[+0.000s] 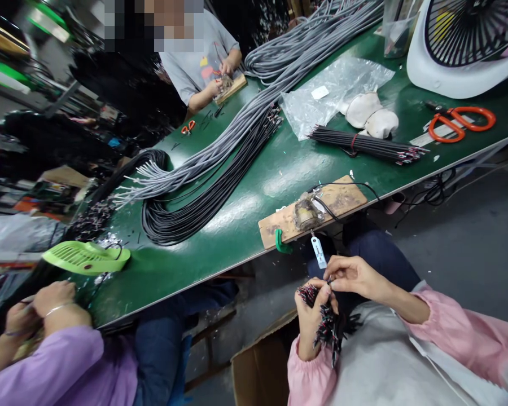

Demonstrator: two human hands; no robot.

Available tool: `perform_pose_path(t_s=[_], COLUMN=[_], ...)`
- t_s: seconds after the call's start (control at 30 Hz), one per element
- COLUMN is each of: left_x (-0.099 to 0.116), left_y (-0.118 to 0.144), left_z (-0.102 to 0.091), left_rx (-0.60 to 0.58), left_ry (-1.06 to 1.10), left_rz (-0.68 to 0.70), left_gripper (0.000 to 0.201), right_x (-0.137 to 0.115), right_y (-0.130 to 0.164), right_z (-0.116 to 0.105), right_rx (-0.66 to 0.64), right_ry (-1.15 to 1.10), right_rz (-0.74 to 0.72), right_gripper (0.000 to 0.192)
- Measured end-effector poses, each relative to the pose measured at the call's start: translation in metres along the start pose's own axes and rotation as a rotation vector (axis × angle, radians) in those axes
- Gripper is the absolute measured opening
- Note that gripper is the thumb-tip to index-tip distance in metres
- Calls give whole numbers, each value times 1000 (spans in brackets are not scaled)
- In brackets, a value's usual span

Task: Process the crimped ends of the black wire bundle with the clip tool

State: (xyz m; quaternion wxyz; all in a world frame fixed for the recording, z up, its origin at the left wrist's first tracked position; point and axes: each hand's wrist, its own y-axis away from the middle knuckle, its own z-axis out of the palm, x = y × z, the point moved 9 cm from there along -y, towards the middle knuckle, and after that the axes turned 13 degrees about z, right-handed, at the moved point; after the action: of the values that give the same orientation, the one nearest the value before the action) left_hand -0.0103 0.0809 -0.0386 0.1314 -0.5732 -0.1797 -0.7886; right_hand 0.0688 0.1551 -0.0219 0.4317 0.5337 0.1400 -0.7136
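My left hand [308, 322] is closed around a bundle of short black wires [331, 332] with red and white ends, held above my lap. At the top of this bundle my right hand [359, 276] pinches a thin dark wire, its thumb and fingertips almost touching the left thumb. Just beyond my hands, a wooden board [342, 194] lies at the table's edge, with a worn, taped device [307, 213] fixed on it. From its front hangs a small pale blue tag [319, 251]. A green clamp [281, 241] grips the board's front edge.
The green table [237, 231] carries long grey cables [220, 149], black cables [203, 208], a tied wire bundle [364, 145], orange-handled scissors [461, 123], a plastic bag [334, 90] and fans. Co-workers sit across and at left. A cardboard box [260, 366] stands below.
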Motion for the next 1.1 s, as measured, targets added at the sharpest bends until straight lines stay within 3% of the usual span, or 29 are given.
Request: perform_pose_path(t_s=[0.17, 0.27, 0.33, 0.4, 0.5, 0.63, 0.73, 0.83, 0.9, 1.0, 1.1], left_x=[-2, -6, -6, -5, 0, 20, 32, 44, 52, 61, 64], left_y=[-1, 0, 1, 2, 0, -11, -14, -13, -12, -13, -17], left_z=[3, -2, -5, -2, 6, 6, 2, -2, -4, -6, -6], left_rx=[-24, 25, 51, -2, -143, -167, -135, -100, -79, -51, -28], left_ry=[-12, -47, -59, -39, 24, -10, -234, -419, -455, -464, -483], left_rz=[20, -29, -83, -145, -164, 22, 143, 215, 253, 299, 314], left_gripper=[25, 26, 26, 25, 24, 11, 4, 5, 5, 5, 4], right_x=[7, -8, -25, -33, -23, 7, 14, -5, -21, -28, -20], right_y=[1, 12, 21, 22, 14, 2, -8, -20, -29, -42, -48], right_z=[-5, -13, -12, -6, 5, 15, 11, -11, -17, -8, 1], right_rx=[149, 347, 404, 314, 56, -159, -129, 83, 153, 95, 17], right_ry=[-18, 170, 322, 375, 172, -245, -259, -132, -44, -31, -212], right_rz=[13, -131, -269, -323, -228, 16, 108, 65, 33, 59, 113], right_gripper=[22, 15, 13, 14, 17, 28, 27, 28, 34, 41, 40])
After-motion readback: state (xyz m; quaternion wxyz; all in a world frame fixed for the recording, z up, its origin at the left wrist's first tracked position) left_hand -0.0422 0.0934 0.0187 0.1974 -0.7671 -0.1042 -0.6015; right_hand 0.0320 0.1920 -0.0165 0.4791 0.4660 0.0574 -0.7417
